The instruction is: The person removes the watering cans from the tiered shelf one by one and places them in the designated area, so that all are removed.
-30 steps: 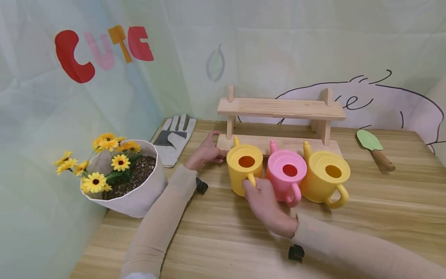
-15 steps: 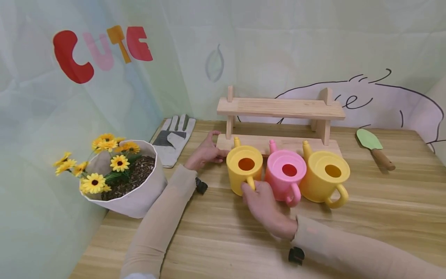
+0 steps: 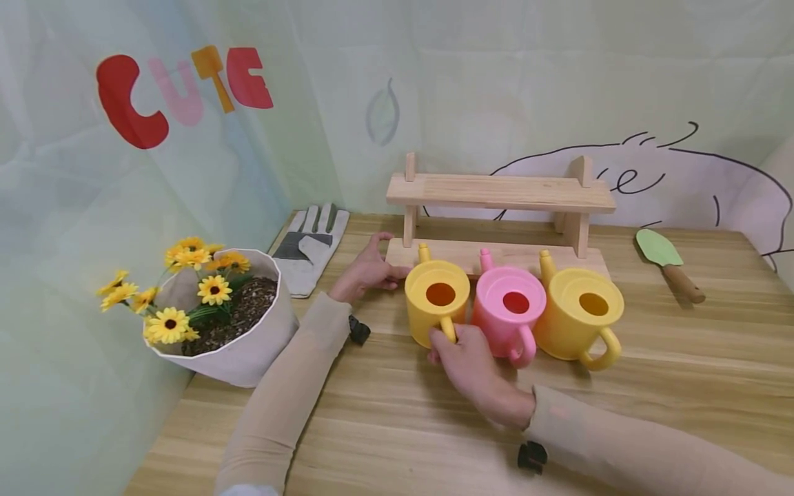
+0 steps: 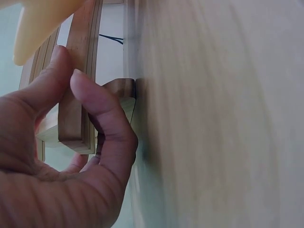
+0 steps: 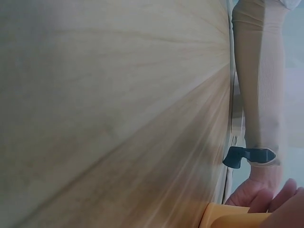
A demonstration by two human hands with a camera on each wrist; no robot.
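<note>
My right hand (image 3: 477, 368) grips the handle of the leftmost yellow watering can (image 3: 420, 318), whose spout faces away from me. Beside it a pink watering can (image 3: 496, 324) and a second yellow watering can (image 3: 561, 334) stand in a row on the table. Their spouts overlap the front of a two-tier wooden shelf (image 3: 496, 191) in the head view. At the shelf's left end, my left hand (image 3: 369, 269) holds the lower board. The left wrist view shows thumb and fingers curled around that board end (image 4: 75, 121).
A white pot (image 3: 273, 344) with yellow flowers stands at the left of the wooden table (image 3: 384, 427). Behind it lies a work glove (image 3: 310, 255). A green trowel (image 3: 660, 251) with a wooden handle lies at the right. A printed cloth backdrop borders the back and left.
The leftmost yellow watering can and my right hand have shifted slightly to the right. My left hand keeps its place on the shelf.
</note>
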